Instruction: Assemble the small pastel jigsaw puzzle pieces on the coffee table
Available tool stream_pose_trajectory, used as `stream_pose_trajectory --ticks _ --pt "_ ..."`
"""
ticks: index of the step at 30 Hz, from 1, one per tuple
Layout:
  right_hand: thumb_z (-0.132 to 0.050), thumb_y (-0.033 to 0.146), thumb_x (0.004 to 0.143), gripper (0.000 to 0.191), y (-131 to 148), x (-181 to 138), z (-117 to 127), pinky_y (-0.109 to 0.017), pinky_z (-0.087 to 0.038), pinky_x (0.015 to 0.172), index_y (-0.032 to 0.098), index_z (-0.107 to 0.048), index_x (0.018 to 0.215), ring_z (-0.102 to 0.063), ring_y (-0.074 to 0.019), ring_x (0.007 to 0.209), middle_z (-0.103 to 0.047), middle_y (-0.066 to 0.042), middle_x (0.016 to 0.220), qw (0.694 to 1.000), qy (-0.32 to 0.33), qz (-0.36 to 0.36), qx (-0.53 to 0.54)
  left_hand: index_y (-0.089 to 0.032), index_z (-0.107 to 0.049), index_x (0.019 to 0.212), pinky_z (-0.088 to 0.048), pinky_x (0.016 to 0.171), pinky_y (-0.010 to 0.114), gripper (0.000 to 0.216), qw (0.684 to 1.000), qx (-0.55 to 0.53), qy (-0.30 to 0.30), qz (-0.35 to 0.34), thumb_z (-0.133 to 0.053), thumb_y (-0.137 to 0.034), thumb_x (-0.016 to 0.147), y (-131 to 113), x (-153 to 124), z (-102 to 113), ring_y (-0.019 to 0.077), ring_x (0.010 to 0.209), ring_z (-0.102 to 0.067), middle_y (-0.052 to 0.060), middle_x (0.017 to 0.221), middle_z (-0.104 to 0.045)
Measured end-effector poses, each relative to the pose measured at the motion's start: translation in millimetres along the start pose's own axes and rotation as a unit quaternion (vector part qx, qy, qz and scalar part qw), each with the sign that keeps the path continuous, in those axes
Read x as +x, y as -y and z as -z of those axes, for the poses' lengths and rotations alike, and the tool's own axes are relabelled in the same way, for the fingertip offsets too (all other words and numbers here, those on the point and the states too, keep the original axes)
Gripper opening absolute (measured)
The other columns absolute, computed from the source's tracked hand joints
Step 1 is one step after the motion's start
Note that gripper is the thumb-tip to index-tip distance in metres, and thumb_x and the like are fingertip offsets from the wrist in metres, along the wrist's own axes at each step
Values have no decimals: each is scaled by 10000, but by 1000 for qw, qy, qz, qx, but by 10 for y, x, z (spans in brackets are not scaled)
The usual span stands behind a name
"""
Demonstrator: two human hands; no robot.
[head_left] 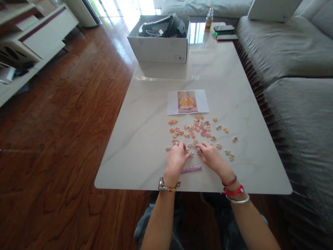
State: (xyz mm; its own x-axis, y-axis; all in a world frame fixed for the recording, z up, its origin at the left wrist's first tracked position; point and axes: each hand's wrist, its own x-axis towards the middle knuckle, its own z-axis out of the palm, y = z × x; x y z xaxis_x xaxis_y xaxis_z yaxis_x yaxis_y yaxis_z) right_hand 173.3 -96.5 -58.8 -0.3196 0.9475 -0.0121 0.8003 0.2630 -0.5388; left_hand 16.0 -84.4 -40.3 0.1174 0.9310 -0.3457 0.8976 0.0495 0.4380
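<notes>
Over the near part of the marble-patterned table, my left hand (177, 158) is arched above several jigsaw pieces, thumb held away from the bent fingers and the fingertips touching or just over the pieces. To its right, my right hand (211, 157) has thumb and forefinger drawn together at a small jigsaw piece (199, 151), partly hidden. Between the hands lies a pale jigsaw piece (193, 143). A purple joined strip of puzzle edge (191, 169) rests nearer me. Beyond the hands is a loose cluster of orange and pink jigsaw pieces (199, 126).
A folded sheet with a printed yellow character picture (187, 101) lies behind the pieces. Farther back stand a white box (158, 48) holding dark gear and a bottle (208, 21). Dark flat devices (225, 31) lie nearby. A grey sofa (299, 100) runs along the right side.
</notes>
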Motion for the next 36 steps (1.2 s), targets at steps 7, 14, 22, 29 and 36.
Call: stream_pose_trajectory --ticks 7,14,22,29,36 --pt "-490 174 749 69 16 15 49 -244 -474 554 161 -547 713 -581 -125 596 -583 -30 695 974 -17 -101 204 -182 -504 845 -391 695 239 224 1000 -22 -3 -16 -602 -295 679 52 30 -27 144 794 -525 43 885 -537" --pt "-519 157 693 132 112 -11 46 -222 -475 510 178 -622 772 -595 -112 495 -652 -12 633 958 1 -162 235 -181 -509 833 -394 707 249 198 999 -31 -2 -25 -587 -287 684 84 40 -18 147 790 -523 41 859 -539" --pt "-521 143 665 133 75 -3 13 -228 -457 560 171 -650 681 -609 -134 551 -652 -20 580 972 11 -170 163 -184 -510 835 -394 702 245 202 999 -28 -6 -27 -592 -281 677 91 55 -36 147 796 -523 39 861 -543" --pt "-549 188 676 98 74 29 -4 -225 -421 553 169 -645 669 -578 -129 554 -642 -18 580 979 18 -158 129 -182 -512 853 -391 724 247 226 1000 -13 -5 -21 -560 -355 715 54 39 -28 148 819 -526 45 875 -540" --pt "-548 129 663 110 58 44 -8 -226 -399 563 179 -645 652 -550 -124 573 -614 -9 580 988 20 -119 95 -186 -508 862 -385 706 242 233 1000 3 -8 -11 -586 -334 700 10 27 -10 148 814 -524 41 887 -537"
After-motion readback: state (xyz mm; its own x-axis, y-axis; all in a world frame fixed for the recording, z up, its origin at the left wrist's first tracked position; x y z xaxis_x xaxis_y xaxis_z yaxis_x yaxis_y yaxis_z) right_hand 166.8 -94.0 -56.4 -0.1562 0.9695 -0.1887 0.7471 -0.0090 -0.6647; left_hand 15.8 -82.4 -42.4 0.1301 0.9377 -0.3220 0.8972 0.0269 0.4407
